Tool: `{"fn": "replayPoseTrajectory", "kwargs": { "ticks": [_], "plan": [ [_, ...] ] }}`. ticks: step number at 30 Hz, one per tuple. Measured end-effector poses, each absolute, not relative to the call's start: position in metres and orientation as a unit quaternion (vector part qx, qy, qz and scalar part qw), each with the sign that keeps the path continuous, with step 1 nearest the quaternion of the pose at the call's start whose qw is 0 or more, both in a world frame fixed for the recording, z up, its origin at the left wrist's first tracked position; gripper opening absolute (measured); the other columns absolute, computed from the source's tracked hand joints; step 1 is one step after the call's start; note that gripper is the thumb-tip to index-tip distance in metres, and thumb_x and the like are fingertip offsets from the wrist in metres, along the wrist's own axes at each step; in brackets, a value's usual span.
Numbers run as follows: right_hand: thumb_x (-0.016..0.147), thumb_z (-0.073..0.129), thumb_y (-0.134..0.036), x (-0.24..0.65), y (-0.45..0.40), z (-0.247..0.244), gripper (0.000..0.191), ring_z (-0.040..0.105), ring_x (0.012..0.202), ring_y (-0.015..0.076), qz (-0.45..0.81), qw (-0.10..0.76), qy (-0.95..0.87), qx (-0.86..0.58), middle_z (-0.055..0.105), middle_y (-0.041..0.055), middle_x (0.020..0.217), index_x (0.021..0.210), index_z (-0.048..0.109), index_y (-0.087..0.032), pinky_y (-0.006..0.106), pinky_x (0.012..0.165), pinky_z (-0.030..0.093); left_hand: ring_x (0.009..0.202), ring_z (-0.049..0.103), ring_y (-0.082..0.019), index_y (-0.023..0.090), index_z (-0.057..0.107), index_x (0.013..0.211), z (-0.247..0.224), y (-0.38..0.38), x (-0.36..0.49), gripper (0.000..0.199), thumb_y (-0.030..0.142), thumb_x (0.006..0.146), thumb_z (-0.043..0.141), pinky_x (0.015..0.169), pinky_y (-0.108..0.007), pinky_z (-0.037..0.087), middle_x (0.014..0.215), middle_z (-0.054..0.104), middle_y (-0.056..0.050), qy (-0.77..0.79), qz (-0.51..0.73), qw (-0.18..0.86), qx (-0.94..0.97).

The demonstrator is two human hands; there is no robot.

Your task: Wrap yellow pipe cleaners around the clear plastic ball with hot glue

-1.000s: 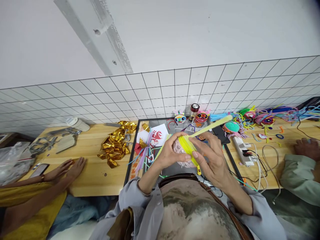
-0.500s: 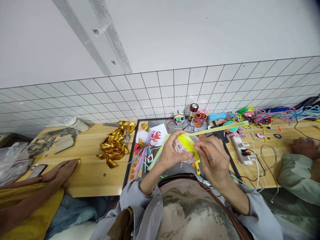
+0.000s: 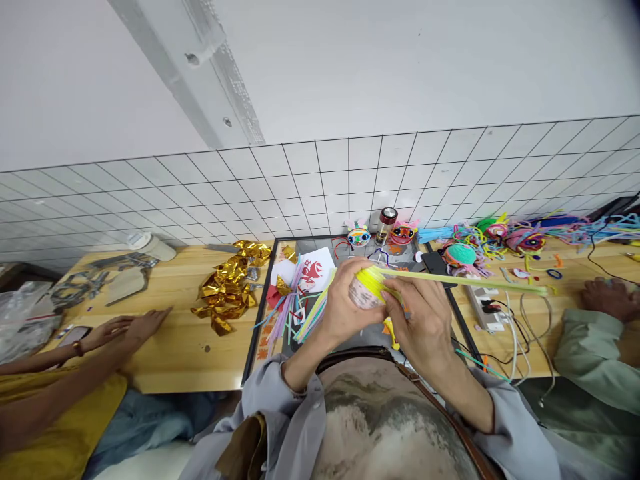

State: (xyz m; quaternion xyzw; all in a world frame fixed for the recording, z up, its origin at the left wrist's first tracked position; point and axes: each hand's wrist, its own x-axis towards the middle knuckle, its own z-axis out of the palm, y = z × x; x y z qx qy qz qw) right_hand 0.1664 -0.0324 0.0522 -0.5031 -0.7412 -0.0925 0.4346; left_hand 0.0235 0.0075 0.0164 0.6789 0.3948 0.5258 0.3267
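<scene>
My left hand [image 3: 340, 303] is wrapped round a pale, mottled ball [image 3: 361, 295], part of it covered by bright yellow strands. Against the ball's right side, the fingers of my right hand [image 3: 423, 317] pinch a yellow pipe cleaner [image 3: 470, 281]. Its free length sticks out to the right over that hand. Some of the ball is hidden behind my fingers. Below the hands lies a yellow tool [image 3: 392, 333], partly covered, its kind unclear. To the left, a bundle of purple, green and blue pipe cleaners [image 3: 289, 300] lies beside a white sheet with a red design [image 3: 316, 268].
Crumpled gold foil [image 3: 227, 290] lies left of the dark-framed work surface [image 3: 259, 313]. Behind stand two decorated animal-face balls [image 3: 359, 235] and a flask [image 3: 386, 227]. A power strip [image 3: 484, 303] with cables is at right. Co-workers' hands [image 3: 143, 327] rest on both sides.
The pipe cleaner's free end has swung down and further right. Both hands have turned the ball slightly, and my right fingers now sit closer over it. The left co-worker's hands have shifted right.
</scene>
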Motion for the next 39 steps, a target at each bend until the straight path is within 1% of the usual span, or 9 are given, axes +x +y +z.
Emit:
{"fn": "replayPoseTrajectory", "kwargs": {
  "ticks": [6,12,16,20,23,27,31,34,39],
  "plan": [
    [0.094,0.054,-0.017,0.168,-0.032,0.049,0.014,0.06,0.081,0.0216,-0.067,0.431,-0.736,-0.517,0.069,0.0063,0.086,0.093,0.067,-0.021,0.034,0.073,0.043,0.121,0.057,-0.028,0.021,0.057,0.116,0.016,0.009,0.024,0.063,0.023,0.058,0.08,0.108,-0.046,0.046,0.125,0.062,-0.01,0.396,0.523,0.31,0.688],
    [0.095,0.054,-0.019,0.168,-0.03,0.047,0.015,0.061,0.084,0.022,-0.041,0.443,-0.729,-0.521,0.07,0.0059,0.085,0.092,0.069,-0.021,0.035,0.076,0.045,0.119,0.059,-0.027,0.02,0.057,0.117,0.015,0.009,0.025,0.064,0.02,0.057,0.08,0.106,-0.045,0.047,0.125,0.062,-0.01,0.387,0.531,0.299,0.692],
    [0.094,0.055,-0.02,0.168,-0.03,0.047,0.014,0.061,0.081,0.0206,-0.054,0.445,-0.73,-0.515,0.07,0.0047,0.083,0.09,0.068,-0.02,0.034,0.075,0.046,0.118,0.061,-0.026,0.02,0.058,0.117,0.012,0.009,0.025,0.064,0.02,0.057,0.08,0.104,-0.044,0.049,0.125,0.063,-0.01,0.384,0.537,0.284,0.695],
    [0.093,0.057,-0.016,0.167,-0.03,0.047,0.012,0.061,0.08,0.0203,-0.073,0.441,-0.735,-0.509,0.07,0.006,0.083,0.089,0.067,-0.018,0.033,0.073,0.046,0.118,0.061,-0.027,0.02,0.058,0.118,0.011,0.009,0.024,0.065,0.02,0.057,0.08,0.105,-0.044,0.049,0.124,0.063,-0.01,0.386,0.534,0.282,0.697],
    [0.094,0.055,-0.016,0.167,-0.03,0.046,0.013,0.061,0.08,0.0209,-0.077,0.439,-0.733,-0.513,0.07,0.0061,0.083,0.089,0.068,-0.018,0.034,0.073,0.046,0.118,0.061,-0.026,0.02,0.058,0.117,0.011,0.009,0.025,0.065,0.02,0.056,0.08,0.105,-0.044,0.049,0.124,0.063,-0.01,0.385,0.534,0.287,0.696],
    [0.094,0.054,-0.018,0.168,-0.031,0.046,0.015,0.063,0.083,0.0216,-0.053,0.443,-0.732,-0.515,0.071,0.006,0.088,0.094,0.069,-0.02,0.036,0.077,0.048,0.117,0.06,-0.027,0.02,0.058,0.116,0.011,0.009,0.024,0.064,0.022,0.056,0.082,0.105,-0.043,0.048,0.124,0.062,-0.01,0.392,0.528,0.315,0.685],
    [0.093,0.055,-0.018,0.172,-0.033,0.049,0.017,0.066,0.089,0.021,0.006,0.465,-0.729,-0.502,0.07,0.0068,0.093,0.101,0.069,-0.02,0.036,0.078,0.051,0.119,0.059,-0.027,0.019,0.058,0.116,0.013,0.01,0.021,0.065,0.033,0.059,0.085,0.106,-0.041,0.046,0.125,0.061,-0.011,0.396,0.527,0.377,0.651],
    [0.094,0.055,-0.018,0.176,-0.034,0.052,0.017,0.066,0.09,0.0199,0.038,0.482,-0.717,-0.502,0.069,0.0071,0.095,0.104,0.069,-0.019,0.035,0.078,0.053,0.116,0.059,-0.026,0.019,0.058,0.117,0.013,0.01,0.019,0.067,0.038,0.059,0.086,0.104,-0.039,0.046,0.123,0.061,-0.01,0.393,0.53,0.422,0.622],
    [0.095,0.053,-0.017,0.18,-0.035,0.05,0.022,0.064,0.09,0.0202,0.029,0.47,-0.724,-0.504,0.066,0.0076,0.096,0.111,0.068,-0.02,0.036,0.078,0.052,0.113,0.059,-0.026,0.019,0.058,0.118,0.013,0.01,0.019,0.072,0.043,0.057,0.087,0.101,-0.038,0.047,0.121,0.061,-0.009,0.397,0.531,0.46,0.59]
  ]
}}
